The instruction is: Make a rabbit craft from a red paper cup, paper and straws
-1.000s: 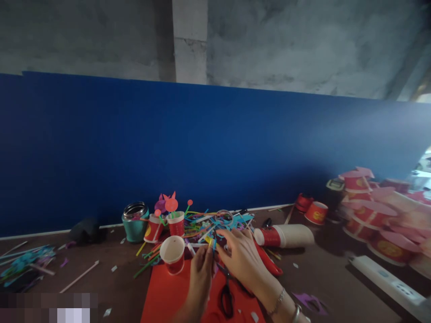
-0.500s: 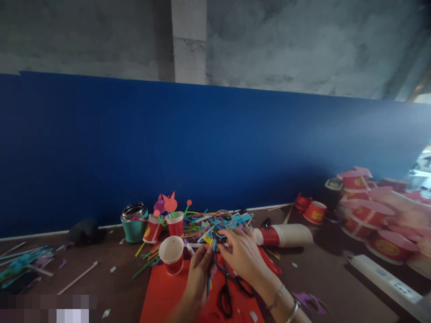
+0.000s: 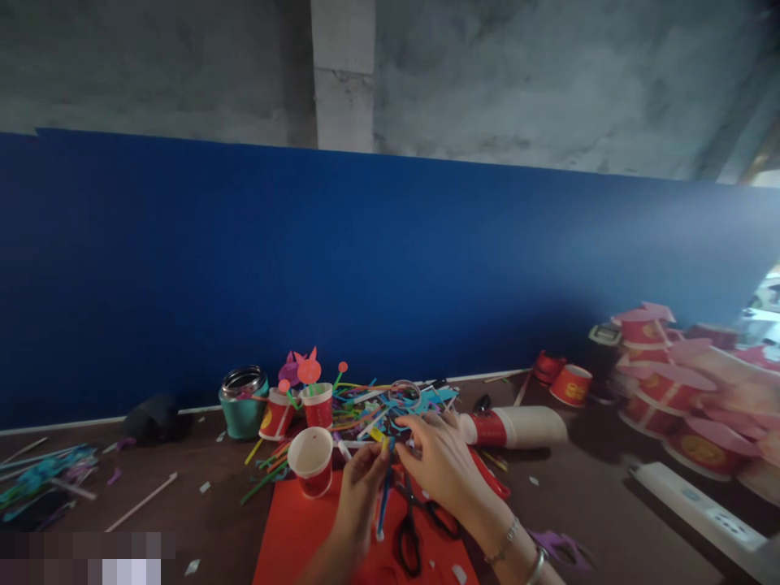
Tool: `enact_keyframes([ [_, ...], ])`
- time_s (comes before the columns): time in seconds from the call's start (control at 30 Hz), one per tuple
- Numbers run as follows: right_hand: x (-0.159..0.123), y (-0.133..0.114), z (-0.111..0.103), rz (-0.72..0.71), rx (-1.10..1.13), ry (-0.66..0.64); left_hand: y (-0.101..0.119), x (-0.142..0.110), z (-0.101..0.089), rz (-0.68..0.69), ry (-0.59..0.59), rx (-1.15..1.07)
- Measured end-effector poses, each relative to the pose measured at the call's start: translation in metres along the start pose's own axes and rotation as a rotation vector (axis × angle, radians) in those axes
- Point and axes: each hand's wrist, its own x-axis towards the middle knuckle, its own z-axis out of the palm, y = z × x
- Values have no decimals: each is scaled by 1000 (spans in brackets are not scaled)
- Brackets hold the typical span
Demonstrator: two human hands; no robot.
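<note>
My left hand (image 3: 359, 491) pinches a thin blue straw (image 3: 383, 505) between thumb and forefinger. The straw slants down over a red paper sheet (image 3: 298, 528), its lower end pale. Small yellow and blue bits show at its top, by my fingertips. My right hand (image 3: 442, 467) reaches in from the right; its thumb tip is close to the straw's top, and the forefinger is held apart above it. Below the right hand, black-handled scissors (image 3: 409, 520) lie with their handles spread on the red sheet. A white-and-red paper cup (image 3: 310, 463) stands left of my left hand.
Behind my hands lies a heap of coloured straws and scraps (image 3: 366, 406). Cups with paper animal figures (image 3: 309, 370) stand beside a teal jar (image 3: 242, 406). Stacked cups (image 3: 524, 426) lie sideways at right, near a power strip (image 3: 700, 512) and decorated red cups (image 3: 664, 398).
The blue straw has shifted slightly in my left fingers, and its lower end shows more plainly. My right hand has hardly moved.
</note>
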Motion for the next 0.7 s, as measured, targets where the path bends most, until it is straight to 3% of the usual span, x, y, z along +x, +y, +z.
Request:
enact_keyframes([
  [0.47,-1,4,1,-32,20,-5,-5,1,-6,-123,-38,-191],
  [0.7,-2,-1,3,-26,30,28,-1,-3,-1,-93,-171,-175],
])
